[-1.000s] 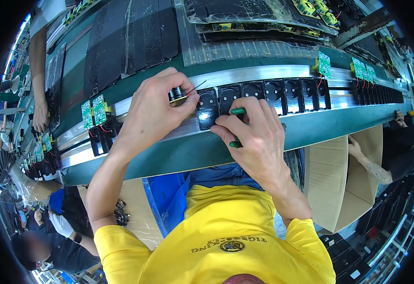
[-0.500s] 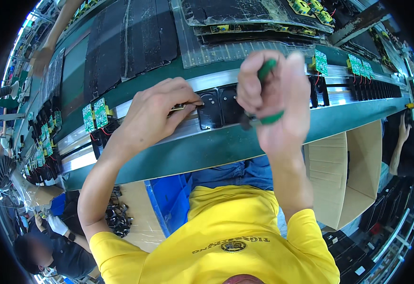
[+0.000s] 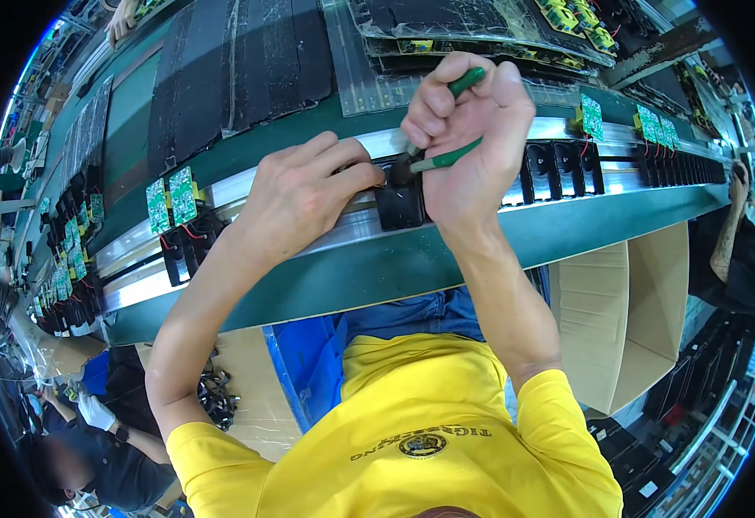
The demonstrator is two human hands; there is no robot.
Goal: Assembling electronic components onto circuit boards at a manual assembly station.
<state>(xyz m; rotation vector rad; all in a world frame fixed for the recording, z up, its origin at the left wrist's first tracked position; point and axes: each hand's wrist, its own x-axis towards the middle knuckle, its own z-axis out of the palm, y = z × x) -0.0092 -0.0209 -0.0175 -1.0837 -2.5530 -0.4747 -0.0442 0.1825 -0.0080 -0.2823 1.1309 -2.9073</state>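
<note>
In my right hand (image 3: pixel 472 142) is a pair of green-handled pliers (image 3: pixel 447 158), the fingers curled round its spread handles. The dark jaws meet the upper part of a black plastic case (image 3: pixel 402 207) lying on the metal rail. My left hand (image 3: pixel 313 194) rests over the rail just left of that case. Its thumb and fingertips are pinched together at the case's upper left edge; what they hold is too small or hidden to name. More black cases (image 3: pixel 559 168) stand in a row to the right of my right hand, which partly covers the row.
Green circuit boards on red wires (image 3: pixel 170 207) stand on cases at the left; another board (image 3: pixel 591 116) stands at the right. Stacked black sheets (image 3: pixel 447 22) lie beyond the rail. An open cardboard box (image 3: pixel 619 319) sits below the bench edge. Other people work at both sides.
My right hand has moved left and brought the pliers' jaws onto the black case. The left hand has shifted slightly right, still pinched.
</note>
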